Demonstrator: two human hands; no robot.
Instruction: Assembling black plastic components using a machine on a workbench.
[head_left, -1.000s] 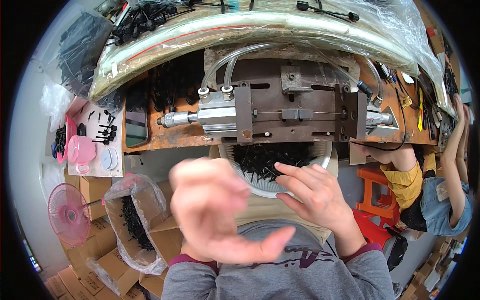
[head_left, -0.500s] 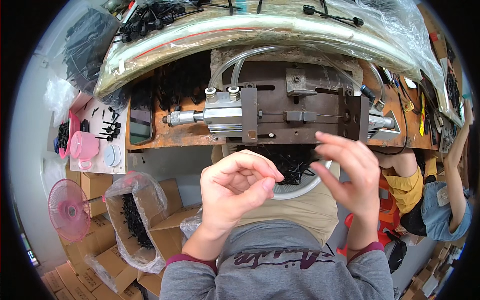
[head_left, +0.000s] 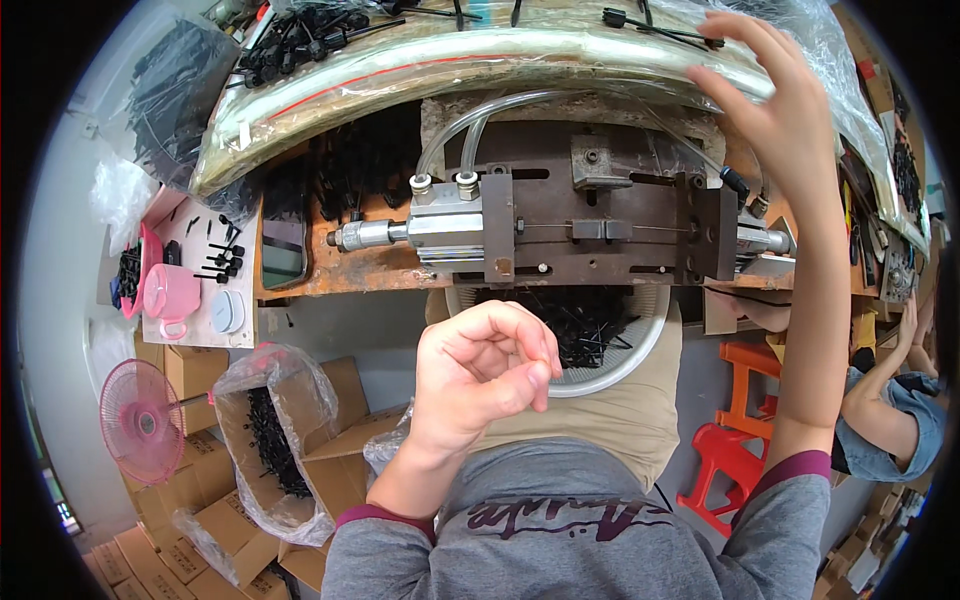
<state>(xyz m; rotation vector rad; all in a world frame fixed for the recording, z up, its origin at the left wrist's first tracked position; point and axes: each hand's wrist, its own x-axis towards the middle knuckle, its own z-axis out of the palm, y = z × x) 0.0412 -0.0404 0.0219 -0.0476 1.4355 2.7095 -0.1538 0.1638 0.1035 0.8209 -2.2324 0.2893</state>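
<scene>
My left hand (head_left: 482, 372) is above my lap, thumb and fingertips pressed together in a pinch. Whatever they hold, if anything, is too small to make out. My right hand (head_left: 778, 115) reaches to the far right over the plastic-covered ledge (head_left: 560, 48), its fingers spread. Close to its fingertips lie black thin-stemmed parts (head_left: 655, 28) with thicker heads. Between my arms and the ledge stands a dark metal bench fixture (head_left: 600, 262) with silver air cylinders at both sides and a small grey block (head_left: 601, 230) on a thin rod. Below it, a white basket (head_left: 600, 384) holds many black stemmed parts.
At left are a pink cup (head_left: 170, 293), a phone-like dark slab (head_left: 284, 240), a pink fan (head_left: 141, 420) and a plastic-lined carton (head_left: 318, 400) of black parts. Clear air hoses (head_left: 470, 125) arch over the fixture. A red stool (head_left: 720, 465) and another person's arms (head_left: 880, 385) are at right.
My right hand has moved from beside my left hand up to the far right ledge, fingers spread. My left hand stays pinched almost in place. The other person's arms have come lower.
</scene>
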